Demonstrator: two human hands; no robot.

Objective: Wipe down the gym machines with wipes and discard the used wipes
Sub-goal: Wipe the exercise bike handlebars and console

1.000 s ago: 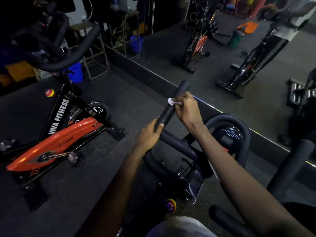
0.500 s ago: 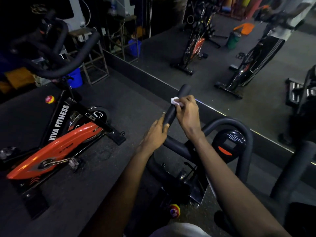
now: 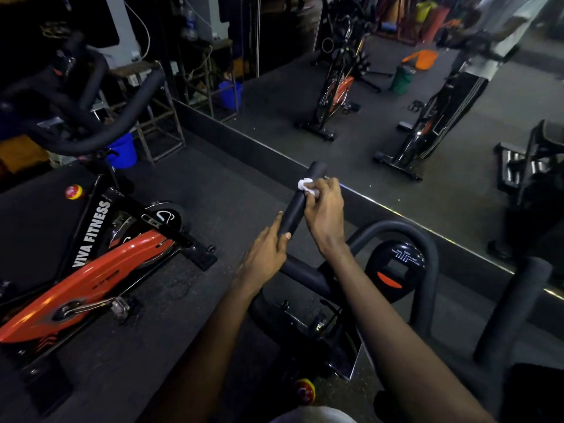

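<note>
Wipe point(image 3: 305, 184): one, white, pressed on handlebar grip point(image 3: 296, 210) near its free end.
Right hand point(image 3: 324, 215): fingers pinch the wipe.
Left hand point(image 3: 263, 254): fingers hold the grip's base.
Bikes: two; orange bike point(image 3: 91, 270) well apart, left.

Wipe point(image 3: 304, 184): white, crumpled wad, pressed against handlebar grip point(image 3: 295, 209) near its tip. Handlebar grip: black foam tube, tilted upward.

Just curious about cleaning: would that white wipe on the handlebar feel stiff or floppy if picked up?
Probably floppy: the wipe is crumpled into a wad where the right hand presses it against the handlebar. Likely very light, being so small a wad.
</note>
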